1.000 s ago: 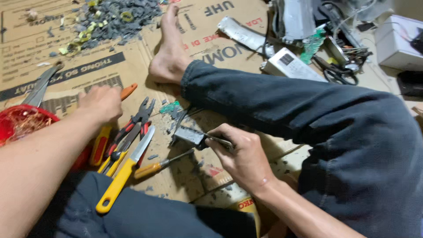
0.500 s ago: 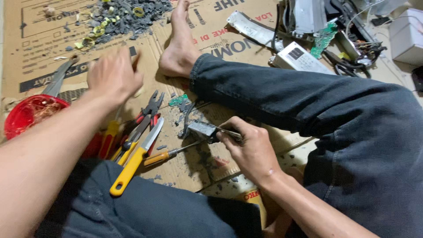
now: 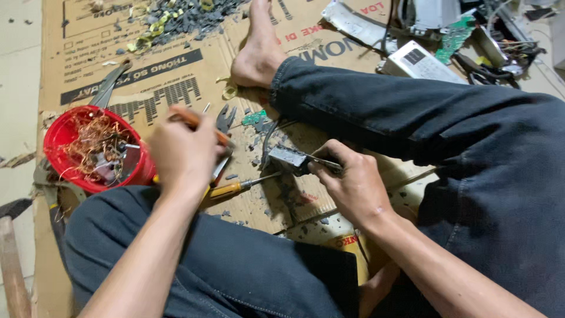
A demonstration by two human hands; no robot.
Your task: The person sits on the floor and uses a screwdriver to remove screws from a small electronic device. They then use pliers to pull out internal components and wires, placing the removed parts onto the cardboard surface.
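Grey metal module [image 3: 288, 159] — boxy, dusty — pinched in right-hand fingers [image 3: 323, 168]; left hand [image 3: 182, 156] grips orange-handled pliers [image 3: 220, 126].

The cardboard sheet [image 3: 176, 76] is matt brown paper board, rough with grey crumbs. On it, left of the bare foot, the red bowl [image 3: 65, 132] is glossy plastic and holds thin copper-coloured wire. The small grey part [image 3: 288, 159] looks like dull metal. The trousers [image 3: 412, 118] are dark matt denim cloth.
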